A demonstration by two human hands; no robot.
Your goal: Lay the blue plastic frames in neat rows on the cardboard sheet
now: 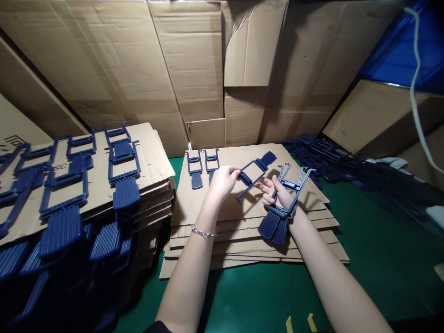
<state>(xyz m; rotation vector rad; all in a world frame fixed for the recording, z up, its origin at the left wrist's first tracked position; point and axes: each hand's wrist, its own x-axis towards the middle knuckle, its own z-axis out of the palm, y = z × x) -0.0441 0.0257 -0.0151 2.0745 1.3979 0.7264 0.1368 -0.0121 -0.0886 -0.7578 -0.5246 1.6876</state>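
My left hand (224, 182) pinches one end of a dark blue plastic frame (267, 159), which is tilted above the cardboard, its ribbed tab toward the upper right. My right hand (279, 192) is closed round a bunch of similar frames (275, 226), their ribbed tabs hanging down and their hooked ends pointing up. Its fingertips are at the lower edge of the tilted frame. Two more frames, one (194, 169) and another (211, 162), lie side by side on the stacked cardboard sheets (194, 208); my left hand partly covers the second.
At the left, a taller cardboard stack (152, 162) carries several blue frames. A pile of dark frames (322, 155) lies at the back right of the green table (364, 277). Cardboard walls (194, 60) stand behind. Two yellow pieces (312, 322) are at the front edge.
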